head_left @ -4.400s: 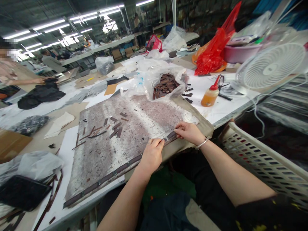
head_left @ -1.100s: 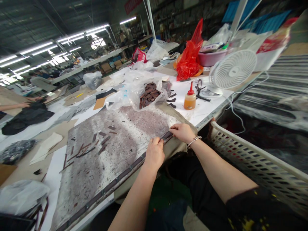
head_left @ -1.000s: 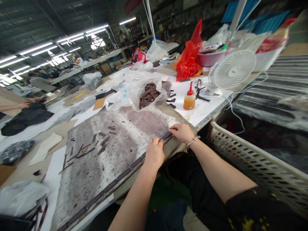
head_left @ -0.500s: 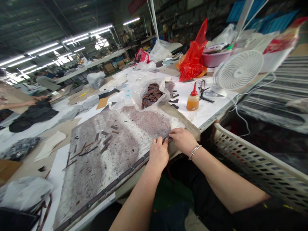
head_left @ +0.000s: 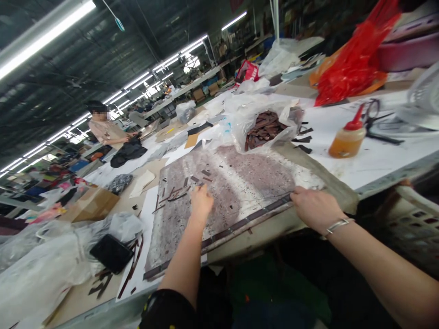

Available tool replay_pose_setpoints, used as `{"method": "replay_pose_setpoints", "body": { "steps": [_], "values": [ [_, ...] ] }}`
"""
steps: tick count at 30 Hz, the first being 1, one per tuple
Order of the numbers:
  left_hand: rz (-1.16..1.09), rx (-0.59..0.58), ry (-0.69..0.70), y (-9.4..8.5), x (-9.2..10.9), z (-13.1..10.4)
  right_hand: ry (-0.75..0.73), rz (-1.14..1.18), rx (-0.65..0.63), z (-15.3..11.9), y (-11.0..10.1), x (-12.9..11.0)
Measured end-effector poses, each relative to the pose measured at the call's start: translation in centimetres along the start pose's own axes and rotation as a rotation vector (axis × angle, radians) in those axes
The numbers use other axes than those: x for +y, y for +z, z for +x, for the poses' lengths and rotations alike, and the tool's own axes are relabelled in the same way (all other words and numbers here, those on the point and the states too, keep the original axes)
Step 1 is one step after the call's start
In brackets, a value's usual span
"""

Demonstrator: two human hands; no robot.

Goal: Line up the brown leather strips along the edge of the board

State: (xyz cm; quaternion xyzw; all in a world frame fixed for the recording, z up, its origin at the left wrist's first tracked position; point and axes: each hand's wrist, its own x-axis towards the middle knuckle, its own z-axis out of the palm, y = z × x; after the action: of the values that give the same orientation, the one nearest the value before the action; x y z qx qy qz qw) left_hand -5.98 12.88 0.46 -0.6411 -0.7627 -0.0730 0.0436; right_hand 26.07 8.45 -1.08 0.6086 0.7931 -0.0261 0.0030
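A stained board [head_left: 219, 201] lies along the table's near edge, with a dark strip [head_left: 254, 220] running along its front. My left hand [head_left: 202, 201] is over the board beside scattered small brown pieces [head_left: 178, 192]; its fingers are bent together, and what they hold, if anything, is too small to make out. At the right end of the dark strip, my right hand [head_left: 313, 208] pinches at the board's edge, its fingertips partly hidden. Behind the board, a clear plastic bag [head_left: 240, 132] lies open with many brown strips [head_left: 265, 130] in it.
A glue bottle with a red tip [head_left: 347, 137] stands at the right, near black scissors [head_left: 377, 123], a red bag [head_left: 353, 59] and a white fan [head_left: 423, 98]. A black phone-like object [head_left: 111, 253] lies at the left. Another person [head_left: 106, 130] works farther back.
My left hand has left the strip at the board's front edge and moved left to the loose pieces. My right hand remains near the board's edge. The view has swung left.
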Motion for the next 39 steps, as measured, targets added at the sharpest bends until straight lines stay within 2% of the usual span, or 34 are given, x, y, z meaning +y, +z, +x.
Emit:
{"method": "replay_pose_setpoints", "body": {
  "steps": [3,5,8,12,14,16,18,19,21,22,25,27,28,30,32,34,36,39],
  "values": [
    [0.059,-0.060,-0.097,0.5,-4.9,1.5,-0.003,-0.007,0.003,0.1,0.0,-0.1],
    [0.060,-0.086,-0.112,1.0,-6.5,1.8,-0.006,-0.026,0.014,0.2,0.0,-0.2],
    [0.051,-0.108,-0.149,1.4,-7.0,1.8,0.005,-0.028,0.032,0.2,-0.1,0.0],
    [0.020,-0.106,-0.190,1.1,-6.9,1.5,0.051,0.084,0.045,-0.2,-0.1,0.7],
    [0.000,-0.089,-0.219,1.0,-7.0,1.6,0.077,0.197,0.120,-0.3,0.2,1.6],
    [-0.104,-0.005,-0.240,1.0,-6.4,1.6,0.128,0.378,0.268,-0.4,0.6,2.6],
    [-0.337,0.080,-0.201,0.8,-4.3,1.0,0.196,0.602,0.443,-0.4,1.0,3.2],
    [-0.481,0.093,-0.151,0.6,-2.5,0.4,0.221,0.723,0.510,-0.4,1.1,3.3],
    [-0.758,0.022,-0.021,0.2,2.2,-1.3,0.204,0.965,0.546,-0.4,1.2,3.0],
    [-0.826,-0.050,0.041,0.1,4.9,-2.4,0.167,1.081,0.513,-0.4,1.2,2.6],
    [-0.938,-0.243,0.217,0.0,12.6,-5.5,0.059,1.327,0.312,-0.5,1.1,1.4],
    [-0.999,-0.282,0.299,0.5,16.1,-6.8,0.067,1.381,0.241,-0.7,1.0,1.5],
    [-1.007,-0.266,0.331,0.9,17.2,-7.2,0.099,1.383,0.247,-0.7,1.0,2.0],
    [-0.936,-0.175,0.418,1.8,18.6,-7.5,0.211,1.340,0.344,-0.7,1.1,3.6],
    [-0.766,-0.067,0.546,2.6,19.1,-7.4,0.344,1.220,0.494,-0.4,1.3,5.8],
    [-0.582,-0.019,0.671,3.3,19.3,-7.3,0.456,1.071,0.612,0.0,1.8,7.8],
    [-0.453,-0.021,0.749,3.7,19.6,-7.3,0.503,0.973,0.632,0.4,2.3,9.1],
    [-0.336,-0.025,0.808,3.9,20.1,-7.4,0.501,0.914,0.564,1.0,2.8,9.4]
  ]
}}
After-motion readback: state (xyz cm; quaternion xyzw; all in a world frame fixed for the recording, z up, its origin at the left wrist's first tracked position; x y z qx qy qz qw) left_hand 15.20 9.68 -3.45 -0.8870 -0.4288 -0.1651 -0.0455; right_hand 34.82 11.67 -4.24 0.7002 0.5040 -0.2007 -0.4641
